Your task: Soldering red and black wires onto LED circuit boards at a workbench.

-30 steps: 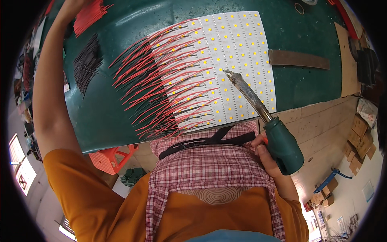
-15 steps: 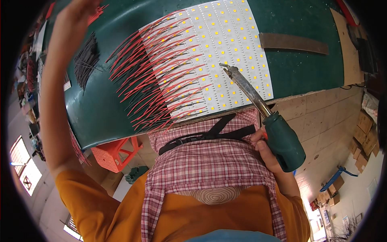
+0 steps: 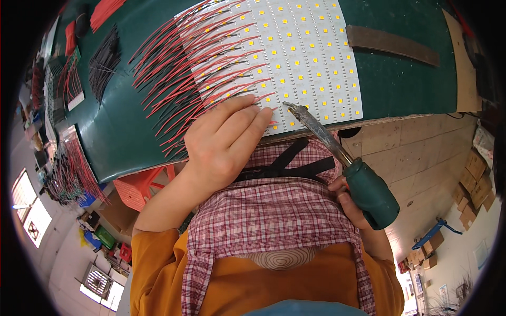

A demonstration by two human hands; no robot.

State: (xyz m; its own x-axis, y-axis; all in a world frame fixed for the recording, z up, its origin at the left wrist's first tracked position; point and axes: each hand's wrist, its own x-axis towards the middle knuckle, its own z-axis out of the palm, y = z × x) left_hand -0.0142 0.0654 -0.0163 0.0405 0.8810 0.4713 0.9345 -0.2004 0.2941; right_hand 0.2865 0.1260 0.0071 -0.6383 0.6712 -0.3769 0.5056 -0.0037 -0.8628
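Observation:
My right hand [image 3: 354, 209] grips the green handle of a soldering iron [image 3: 371, 194]. The iron's bent tip points up and left, just over the near part of a white LED board [image 3: 316, 68] dotted with yellow chips. My left hand [image 3: 224, 134] rests at the board's near left part, back up, with bent fingers pressed together close to the iron tip. Its thumb and whatever it pinches are hidden; bits of red wire show beside the fingertips. Rows of red and black wires [image 3: 179, 79] fan out leftward from the board, some beneath my left hand.
On the green tabletop lie a bundle of black wires [image 3: 105, 63], a bundle of red wires [image 3: 107, 11] and wired strips [image 3: 74, 79] at left. A brown curved bar [image 3: 392, 45] lies right of the board. Under the table stands a red plastic stool [image 3: 136, 188].
My left hand has come back from the far left, near the red wire bundle, down to the board. The iron has hardly moved in my right hand; the view has shifted slightly.

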